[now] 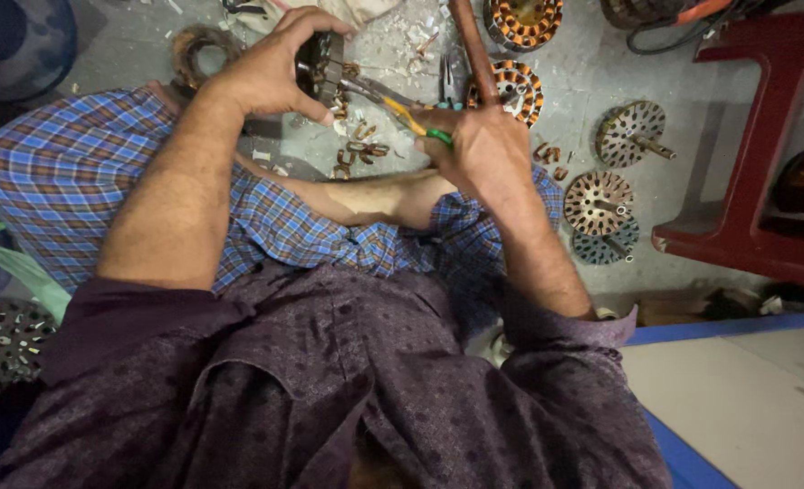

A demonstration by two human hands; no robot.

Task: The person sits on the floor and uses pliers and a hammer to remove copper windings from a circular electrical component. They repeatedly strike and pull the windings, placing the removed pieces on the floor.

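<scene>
My left hand [271, 63] grips a dark round motor stator [322, 63] and holds it up on edge above the floor. My right hand [482, 149] is closed on a pair of pliers with yellow and green handles [413, 122]. The metal jaws of the pliers reach left into the stator's copper winding. Small cut bits of copper wire [358, 149] lie on the grey floor just below the stator. My crossed legs in blue checked cloth [76, 172] sit under both forearms.
Several wound stators [521, 20] and bare slotted rotor discs [598, 201] lie on the floor at the right. A dark red plastic stool [773, 154] stands further right. Another pair of pliers [450, 81] and a brown rod [473, 45] lie ahead. A blue-edged board [737, 398] is at lower right.
</scene>
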